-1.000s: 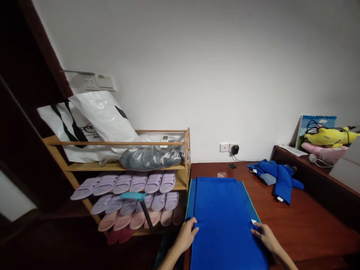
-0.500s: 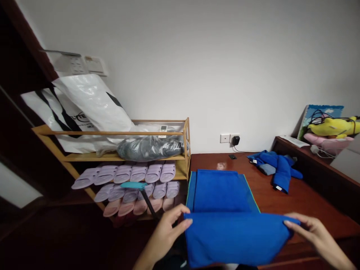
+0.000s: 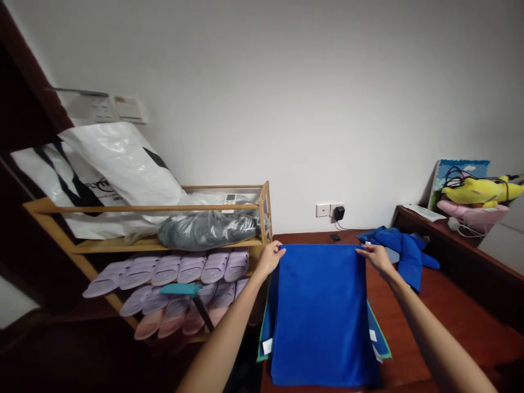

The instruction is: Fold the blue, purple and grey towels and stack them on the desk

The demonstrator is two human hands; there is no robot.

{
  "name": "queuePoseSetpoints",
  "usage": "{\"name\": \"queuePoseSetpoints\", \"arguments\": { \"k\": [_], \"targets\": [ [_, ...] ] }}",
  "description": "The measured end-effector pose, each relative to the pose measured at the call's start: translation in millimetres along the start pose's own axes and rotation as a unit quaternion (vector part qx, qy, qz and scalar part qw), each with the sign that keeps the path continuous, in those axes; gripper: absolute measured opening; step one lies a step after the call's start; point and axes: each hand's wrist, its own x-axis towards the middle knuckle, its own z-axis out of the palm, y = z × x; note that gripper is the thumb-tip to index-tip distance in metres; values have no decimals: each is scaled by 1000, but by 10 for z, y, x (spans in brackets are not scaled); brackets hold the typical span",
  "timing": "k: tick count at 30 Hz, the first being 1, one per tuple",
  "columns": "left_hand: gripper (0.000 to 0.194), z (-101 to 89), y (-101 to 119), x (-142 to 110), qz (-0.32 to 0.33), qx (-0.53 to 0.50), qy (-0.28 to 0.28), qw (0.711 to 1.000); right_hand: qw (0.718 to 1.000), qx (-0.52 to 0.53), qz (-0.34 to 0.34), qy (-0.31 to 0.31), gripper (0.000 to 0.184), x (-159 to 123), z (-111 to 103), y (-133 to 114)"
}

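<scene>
A blue cloth [image 3: 321,316] hangs spread out over the dark red desk, its far edge stretched between my two hands. My left hand [image 3: 271,258] pinches the far left corner between thumb and fingers. At the far right corner, my right hand [image 3: 375,257] holds the cloth the same way. Beneath it, mostly covered, lies another blue cloth [image 3: 380,337] with green edging; white tags show at its sides. To the right of my right hand, a crumpled blue heap of fabric [image 3: 409,256] rests on the desk.
Left stands a wooden rack [image 3: 164,208] with white bags [image 3: 123,158], a plastic-wrapped grey bundle [image 3: 213,229] and lilac slippers [image 3: 192,267]. A teal-headed tool [image 3: 180,289] leans in front. A black plug [image 3: 338,213] sits in the wall socket. A yellow plush toy [image 3: 478,192] lies on the right ledge.
Both hands have moved away from me with the cloth's edge, toward the wall. The cloth now covers most of the pile beneath it. The view has shifted slightly.
</scene>
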Motion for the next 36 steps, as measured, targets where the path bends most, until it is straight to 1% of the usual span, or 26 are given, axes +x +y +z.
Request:
{"name": "queuePoseSetpoints", "arguments": {
  "k": [2, 4, 5, 6, 7, 8, 9, 11, 12, 14, 17, 19, 21, 23, 25, 26, 27, 28, 29, 30, 31, 32, 33, 34, 35, 36],
  "targets": [
    [19, 256, -158, 18, -18, 48, 20, 998, 999, -30, 14, 6, 52, 35, 311, 188],
    [31, 543, -319, -126, -22, 85, 28, 996, 998, -56, 14, -7, 54, -105, 646, 364],
    [38, 687, -412, -248, -12, 105, 19, 994, 997, -71, 9, -20, 53, -232, 811, 451],
    [44, 825, -516, -389, -1, 120, -1, 993, 996, -87, 3, -35, 53, -384, 964, 536],
    [48, 950, -627, -536, 22, 139, -35, 989, 993, -106, -8, -52, 53, -546, 1099, 618],
    [50, 1056, -742, -678, 68, 208, -88, 972, 990, -125, -19, -64, 52, -705, 1207, 694],
    [50, 1141, -851, -801, 88, 267, -119, 952, 987, -143, -26, -74, 53, -846, 1286, 763],
    [51, 1245, -1030, -972, 112, 351, -146, 918, 980, -176, -33, -86, 53, -1052, 1352, 871],
    [51, 1269, -1090, -1020, 117, 374, -147, 908, 977, -191, -33, -90, 54, -1117, 1345, 909],
    [53, 1277, -1149, -1070, 133, 393, -147, 898, 972, -214, -31, -97, 54, -1208, 1277, 955],
    [54, 1239, -1122, -1143, 165, 392, -156, 891, 965, -241, -28, -102, 57, -1392, 1127, 974],
    [54, 1202, -1067, -1238, 181, 388, -163, 889, 960, -262, -26, -96, 59, -1606, 1029, 981],
    [54, 1160, -1001, -1373, 197, 383, -173, 886, 958, -271, -19, -86, 60, -1880, 924, 1004],
    [54, 1113, -929, -1539, 216, 375, -183, 883, 964, -252, -8, -87, 61, -2178, 796, 1050],
    [55, 1062, -856, -1729, 232, 367, -197, 879, 973, -215, 32, -73, 66, -2470, 648, 1118],
    [55, 1037, -820, -1829, 239, 363, -203, 877, 977, -195, 74, -49, 71, -2607, 575, 1158],
    [56, 1014, -784, -1929, 244, 361, -207, 876, 975, -174, 134, -12, 78, -2737, 508, 1197],
    [58, 995, -751, -2027, 249, 359, -210, 875, 966, -148, 208, 29, 87, -2856, 451, 1231],
    [59, 981, -721, -2119, 253, 357, -212, 874, 951, -107, 285, 64, 95, -2962, 408, 1255],
    [60, 971, -693, -2203, 257, 356, -212, 873, 933, -41, 350, 78, 99, -3051, 380, 1265],
    [60, 965, -669, -2277, 262, 355, -212, 872, 915, 49, 395, 65, 99, -3120, 368, 1258],
    [61, 962, -648, -2338, 266, 355, -212, 871, 897, 157, 411, 32, 94, -3167, 371, 1233],
    [61, 961, -631, -2385, 269, 355, -212, 870, 878, 267, 398, -16, 87, -3192, 386, 1194],
    [62, 960, -617, -2418, 271, 355, -212, 869, 856, 361, 365, -64, 79, -3197, 410, 1145],
    [62, 958, -606, -2438, 272, 356, -215, 868, 837, 423, 329, -105, 73, -3183, 439, 1095],
    [62, 955, -598, -2448, 272, 357, -220, 866, 827, 454, 304, -134, 70, -3155, 470, 1050]
  ]
}}
